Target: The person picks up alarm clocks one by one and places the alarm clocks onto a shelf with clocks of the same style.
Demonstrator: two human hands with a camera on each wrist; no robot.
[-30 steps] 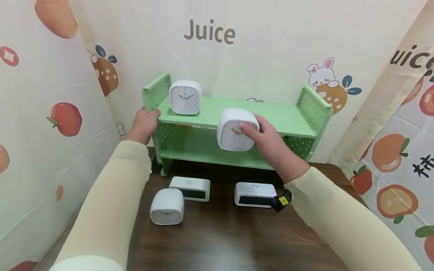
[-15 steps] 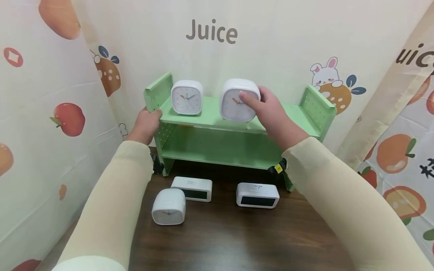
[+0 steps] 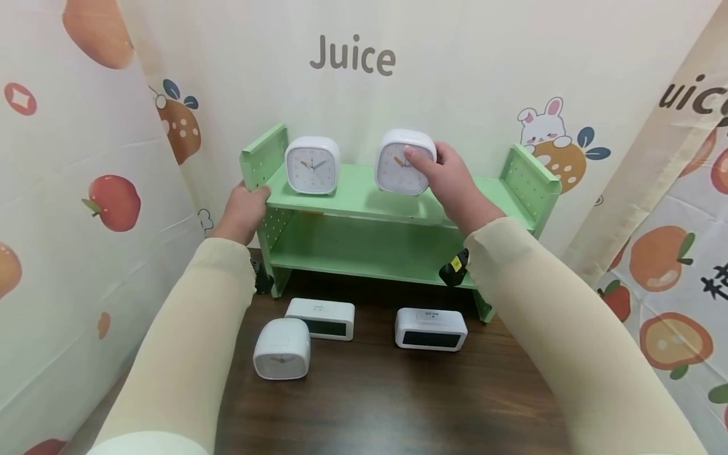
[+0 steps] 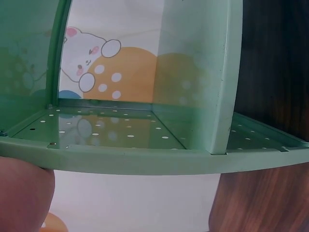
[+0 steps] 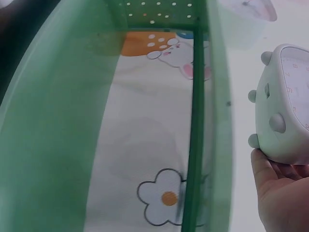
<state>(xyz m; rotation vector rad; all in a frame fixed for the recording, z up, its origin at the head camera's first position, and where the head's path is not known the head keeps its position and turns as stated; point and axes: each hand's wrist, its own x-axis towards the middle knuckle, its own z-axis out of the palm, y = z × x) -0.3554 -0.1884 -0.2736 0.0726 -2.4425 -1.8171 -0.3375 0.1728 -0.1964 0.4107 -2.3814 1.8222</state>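
Note:
My right hand grips a white square alarm clock by its right side, thumb across the dial. Its face looks forward, over the upper board of the green shelf. In the right wrist view the clock's underside shows small round feet, apart from the board's edge. A matching alarm clock stands upright at the upper board's left end. My left hand holds the shelf's left side panel; in the left wrist view only part of this hand shows, against the panel's edge.
On the brown table, in front of the shelf, lie a third alarm clock with its face tipped down, and two white digital clocks, the left one partly behind it and the right one farther over. A printed curtain hangs behind.
My right hand has lifted the alarm clock from in front of the shelf to above the upper board, then carried it slightly right and farther back. The left hand keeps its hold.

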